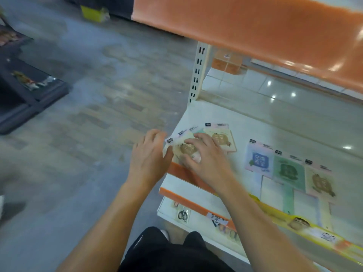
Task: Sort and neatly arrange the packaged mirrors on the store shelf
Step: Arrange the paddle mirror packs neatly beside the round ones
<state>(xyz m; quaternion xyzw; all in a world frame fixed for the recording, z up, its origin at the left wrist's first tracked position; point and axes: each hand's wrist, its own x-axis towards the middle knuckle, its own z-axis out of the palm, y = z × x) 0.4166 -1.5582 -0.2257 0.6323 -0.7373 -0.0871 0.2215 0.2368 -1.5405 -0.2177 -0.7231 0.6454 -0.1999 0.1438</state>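
Squaring fanned mirror packs (188,146) at shelf (245,122) 9 o'clock end. Right hand (206,160) fingers curled on top pack; left hand (149,156) relaxed, probably bracing the edge. Tap edges flush, then align with the 3 o'clock row (288,169).

At the left end of the shelf (255,122) a fanned stack of packaged mirrors (222,138) lies near the front edge. My left hand (149,160) is at the stack's left side, just off the shelf's left edge; my right hand (206,158) lies on top of the stack. Well apart to the right, a row of three packaged mirrors (290,169) lies overlapping, stepping toward the front edge. A second shelf (188,201) sits below, with a packet of scissors (182,213) on it.
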